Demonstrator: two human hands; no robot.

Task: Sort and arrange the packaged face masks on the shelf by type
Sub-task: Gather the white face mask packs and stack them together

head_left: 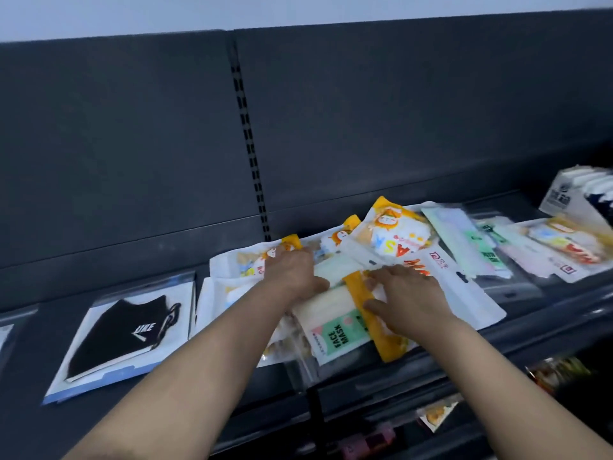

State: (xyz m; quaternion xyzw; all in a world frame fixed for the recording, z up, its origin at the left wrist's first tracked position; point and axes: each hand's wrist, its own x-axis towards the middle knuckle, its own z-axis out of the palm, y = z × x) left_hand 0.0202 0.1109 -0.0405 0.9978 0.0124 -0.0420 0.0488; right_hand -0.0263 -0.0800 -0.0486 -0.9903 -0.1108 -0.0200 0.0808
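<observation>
A heap of packaged masks lies on the dark shelf (39, 410). On top is a clear pack with a green FACE MASK label (338, 330), and an orange-edged children's pack (381, 327) crosses it. My left hand (293, 270) rests palm down on the heap's left part, its thumb against the green-label pack. My right hand (408, 293) presses on the orange-edged pack, fingers spread. More orange children's packs (394, 230) lie behind. A black mask in a clear pack (119, 330) lies flat to the left. Whether either hand grips a pack is hidden.
Further mask packs, green-labelled (464, 240) and orange (564, 247), are strewn to the right. A white carton of packets (577, 194) stands at the far right. The dark back panel (398, 111) rises behind. Lower shelves hold other goods (557, 373).
</observation>
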